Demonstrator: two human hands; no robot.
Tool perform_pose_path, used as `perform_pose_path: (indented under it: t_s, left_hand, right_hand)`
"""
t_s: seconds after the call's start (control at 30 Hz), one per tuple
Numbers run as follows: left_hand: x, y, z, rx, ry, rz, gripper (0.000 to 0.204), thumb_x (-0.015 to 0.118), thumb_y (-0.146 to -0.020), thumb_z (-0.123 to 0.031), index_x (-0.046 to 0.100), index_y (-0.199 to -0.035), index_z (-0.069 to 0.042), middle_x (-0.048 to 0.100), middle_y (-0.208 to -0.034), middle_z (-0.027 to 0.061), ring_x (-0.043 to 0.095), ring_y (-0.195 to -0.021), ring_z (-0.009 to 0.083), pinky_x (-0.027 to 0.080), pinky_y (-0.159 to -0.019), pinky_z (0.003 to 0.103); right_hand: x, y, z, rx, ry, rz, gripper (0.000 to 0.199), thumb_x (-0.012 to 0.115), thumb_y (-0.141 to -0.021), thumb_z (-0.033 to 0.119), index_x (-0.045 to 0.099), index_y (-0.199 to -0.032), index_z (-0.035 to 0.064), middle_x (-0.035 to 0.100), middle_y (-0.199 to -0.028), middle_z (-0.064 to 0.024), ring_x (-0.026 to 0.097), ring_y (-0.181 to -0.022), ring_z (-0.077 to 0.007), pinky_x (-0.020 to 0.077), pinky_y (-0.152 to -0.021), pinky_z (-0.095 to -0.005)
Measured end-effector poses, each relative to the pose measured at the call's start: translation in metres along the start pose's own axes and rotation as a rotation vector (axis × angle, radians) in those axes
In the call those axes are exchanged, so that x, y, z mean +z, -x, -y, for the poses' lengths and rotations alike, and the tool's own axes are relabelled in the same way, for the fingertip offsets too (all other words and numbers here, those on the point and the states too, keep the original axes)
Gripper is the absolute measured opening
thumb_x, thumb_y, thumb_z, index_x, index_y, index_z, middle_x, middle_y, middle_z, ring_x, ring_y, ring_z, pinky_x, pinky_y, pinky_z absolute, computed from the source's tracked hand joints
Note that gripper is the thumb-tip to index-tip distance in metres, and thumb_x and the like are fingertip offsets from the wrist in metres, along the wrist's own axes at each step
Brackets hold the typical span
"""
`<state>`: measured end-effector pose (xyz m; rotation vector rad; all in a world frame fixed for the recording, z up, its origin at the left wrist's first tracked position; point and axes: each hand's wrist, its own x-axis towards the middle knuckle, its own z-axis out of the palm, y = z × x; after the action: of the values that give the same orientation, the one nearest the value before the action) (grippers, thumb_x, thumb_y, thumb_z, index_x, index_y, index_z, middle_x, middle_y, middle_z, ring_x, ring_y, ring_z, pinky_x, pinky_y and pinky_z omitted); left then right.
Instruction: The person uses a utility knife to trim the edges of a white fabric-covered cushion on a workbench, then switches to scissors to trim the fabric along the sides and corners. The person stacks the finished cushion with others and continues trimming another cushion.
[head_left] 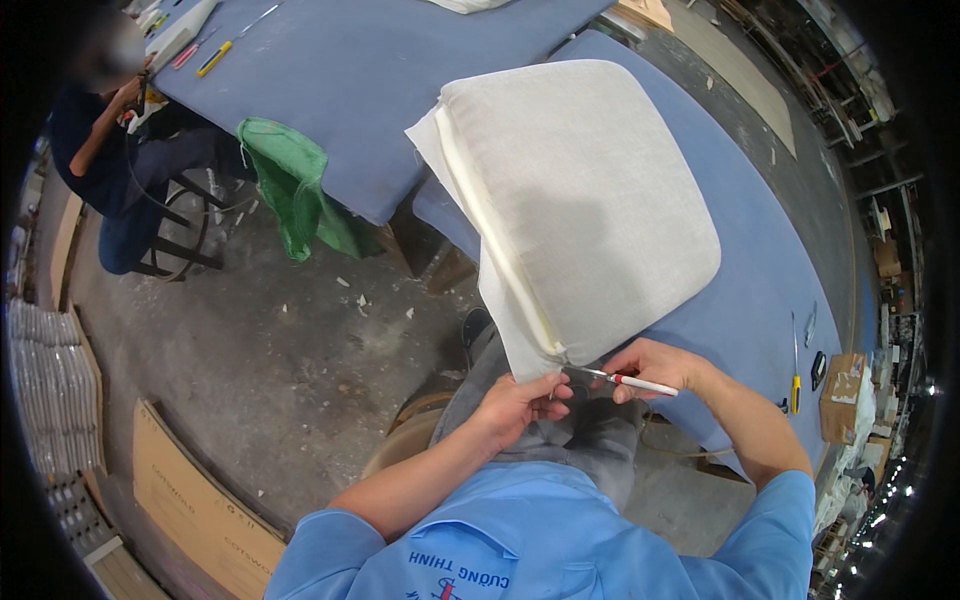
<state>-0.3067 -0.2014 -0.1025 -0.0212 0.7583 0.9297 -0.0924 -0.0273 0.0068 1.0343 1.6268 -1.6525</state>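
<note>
A light grey upholstered cushion (590,190) lies on the blue-covered table, its near corner reaching over the edge toward me. Along its left side a cream foam or lining strip (490,220) shows, with a loose white fabric flap (505,310) hanging beside it. My left hand (520,403) is closed on the fabric at the near corner, in a pinch. Just right of it, my right hand (652,370) grips a slim hand tool (645,384) with a white and red handle. Its metal end points left at the cushion's corner; the exact kind of tip is too small to tell.
A green cloth (290,180) hangs off the blue table (330,70). Yellow-handled screwdrivers lie far left (214,60) and at right (796,392), near a cardboard box (845,398). Another person (110,160) sits far left. Cardboard (195,490) stands lower left; scraps litter the floor.
</note>
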Motion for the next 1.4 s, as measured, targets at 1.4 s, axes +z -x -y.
perform_pose_path:
  t_s: [1.4]
  left_hand:
    - [-0.018,0.014,-0.015,-0.093,-0.118,0.047,0.031,0.068,-0.105,-0.025,0.067,-0.123,0.0,0.076,-0.105,0.0104,0.072,-0.08,0.0187,0.062,-0.076,0.036]
  right_hand:
    - [0.048,-0.028,0.01,-0.166,0.036,-0.156,0.064,0.08,-0.09,0.059,0.074,-0.121,0.0034,0.07,-0.093,-0.0049,0.059,-0.088,-0.0147,0.0487,-0.08,-0.0306]
